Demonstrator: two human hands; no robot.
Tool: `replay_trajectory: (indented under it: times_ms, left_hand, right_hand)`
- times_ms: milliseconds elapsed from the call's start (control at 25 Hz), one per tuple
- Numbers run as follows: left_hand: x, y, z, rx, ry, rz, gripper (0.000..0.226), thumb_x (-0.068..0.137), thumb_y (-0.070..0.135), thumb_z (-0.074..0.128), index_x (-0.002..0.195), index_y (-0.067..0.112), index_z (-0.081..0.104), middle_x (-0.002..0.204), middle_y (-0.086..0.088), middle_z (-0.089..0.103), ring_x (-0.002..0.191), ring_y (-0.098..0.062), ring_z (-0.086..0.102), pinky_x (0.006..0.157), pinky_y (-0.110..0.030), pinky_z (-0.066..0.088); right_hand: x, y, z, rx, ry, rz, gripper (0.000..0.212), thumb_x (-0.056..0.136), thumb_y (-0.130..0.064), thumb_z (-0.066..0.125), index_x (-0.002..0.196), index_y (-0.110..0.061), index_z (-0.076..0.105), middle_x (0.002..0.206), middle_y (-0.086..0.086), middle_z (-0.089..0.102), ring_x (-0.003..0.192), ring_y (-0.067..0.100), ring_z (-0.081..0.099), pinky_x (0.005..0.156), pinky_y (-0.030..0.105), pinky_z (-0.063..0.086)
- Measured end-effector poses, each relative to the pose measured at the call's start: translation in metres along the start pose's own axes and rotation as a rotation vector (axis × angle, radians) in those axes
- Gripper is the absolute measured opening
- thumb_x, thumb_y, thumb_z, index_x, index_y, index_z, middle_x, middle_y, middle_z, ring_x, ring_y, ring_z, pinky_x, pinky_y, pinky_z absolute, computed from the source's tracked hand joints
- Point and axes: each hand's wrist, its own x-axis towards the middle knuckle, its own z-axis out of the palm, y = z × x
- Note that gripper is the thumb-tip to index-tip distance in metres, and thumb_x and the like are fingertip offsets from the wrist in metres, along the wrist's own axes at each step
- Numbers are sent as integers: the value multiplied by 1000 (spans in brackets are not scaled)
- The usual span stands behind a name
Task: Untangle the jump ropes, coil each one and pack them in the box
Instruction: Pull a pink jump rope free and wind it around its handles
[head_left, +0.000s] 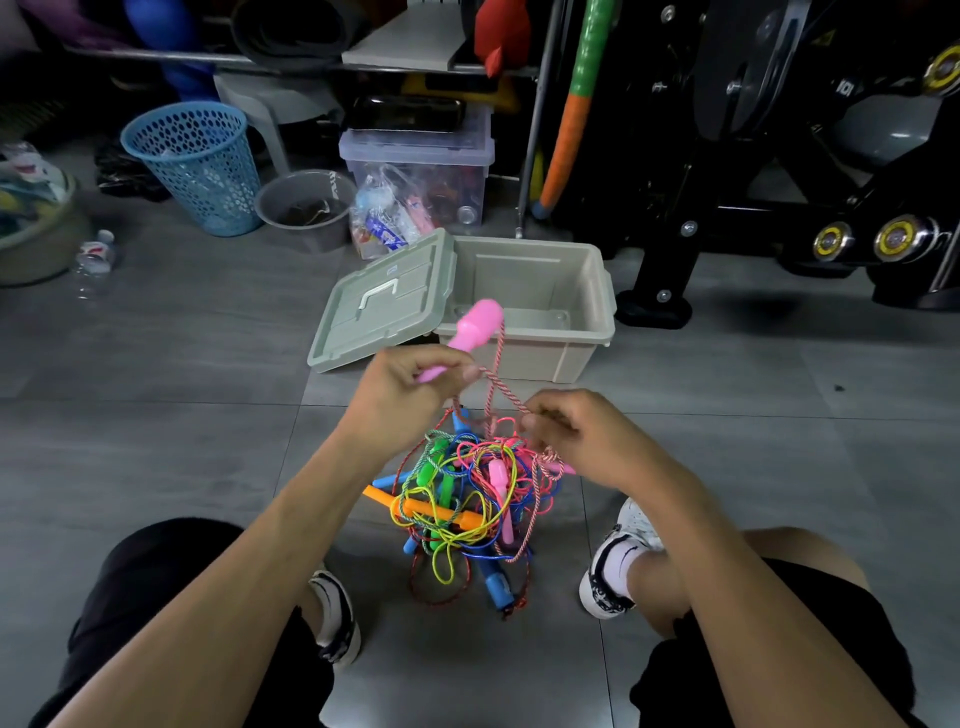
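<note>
Grey floor tiles (156, 467) lie under us, with our knees in black shorts (156, 597) at the bottom edge and a white sneaker (618, 561) on each side of the work. Between our feet sits the tangle of jump ropes (462, 499): yellow, blue, green, red and pink cords looped through one another, with an orange handle (431, 512), green handles (434, 467) and blue handles (493, 582) buried in it.

Just above the pile, our right hand (582, 441) pinches the pink-and-white twisted cord (501, 387) between thumb and fingertips, its grip pressed together on the strand. Our left hand (410, 384) is raised a little higher, fingers curled round the thin end of a pink handle (475, 325), whose thick end points up and away; the same cord runs from that handle down to the right hand and on into the tangle.

Beyond the hands stands the beige box (582, 332), open, nothing visible inside it. Its lid (379, 306) leans against the box's left side, white carry handle showing.

Farther back we see a blue mesh basket (197, 166), a grey bowl (306, 208), a clear storage tub (415, 161) and black gym equipment (779, 182) on the right.
</note>
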Motion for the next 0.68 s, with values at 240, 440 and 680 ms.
replay_trajectory:
  times_ms: [240,440,680]
  left_hand:
    - [10,-12,-19,225,127,-203,17,91,10,62,78,19,66,69,4,60,56,-7,48,49,-15,38]
    - [3,-18,-17,480,-145,-265,25,97,10,47,108,30,57,88,-7,59,65,-25,58,61,-29,49]
    - [-8,-2,-4,329,-202,37,18,84,28,72,102,29,74,96,0,65,85,-8,60,79,-19,44]
  right_hand:
    - [0,12,-6,-105,51,94,25,100,-14,49,83,-22,65,68,-5,63,66,17,60,61,28,45]
    - [-8,-11,-17,143,311,-152,26,99,-20,54,89,-41,67,64,-12,58,60,3,54,57,19,42]
    - [-11,-14,-5,-39,95,-170,16,97,-24,57,92,-23,72,62,1,60,53,6,42,53,27,36]
